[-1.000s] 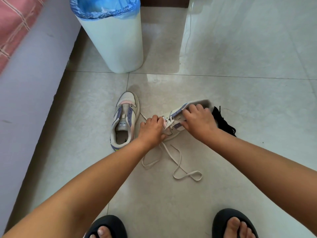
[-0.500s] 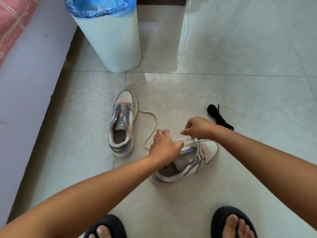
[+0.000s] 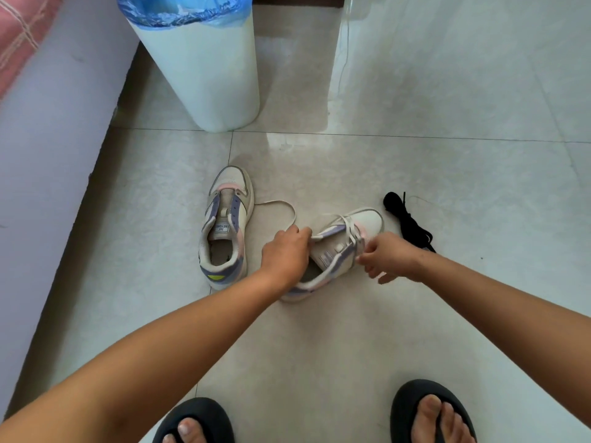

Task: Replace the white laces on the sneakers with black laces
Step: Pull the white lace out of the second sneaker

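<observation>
White lace (image 3: 348,227) crosses the sneaker (image 3: 335,254) we hold on the floor (image 3: 447,314): left hand (image 3: 284,254) grips its collar, right hand (image 3: 388,257) pinches the lace. Black laces (image 3: 407,220) lie just beyond; the second sneaker (image 3: 225,228) sits left, the bin (image 3: 204,71) farther off.

The floor (image 3: 415,314) was pale, glossy tile with thin grout lines, catching bright reflected light at upper centre. A white bin (image 3: 204,75) lined with a blue bag (image 3: 182,9) stood at the top. A lavender bed side (image 3: 48,155) with pink checked bedding (image 3: 19,30) filled the left.
</observation>
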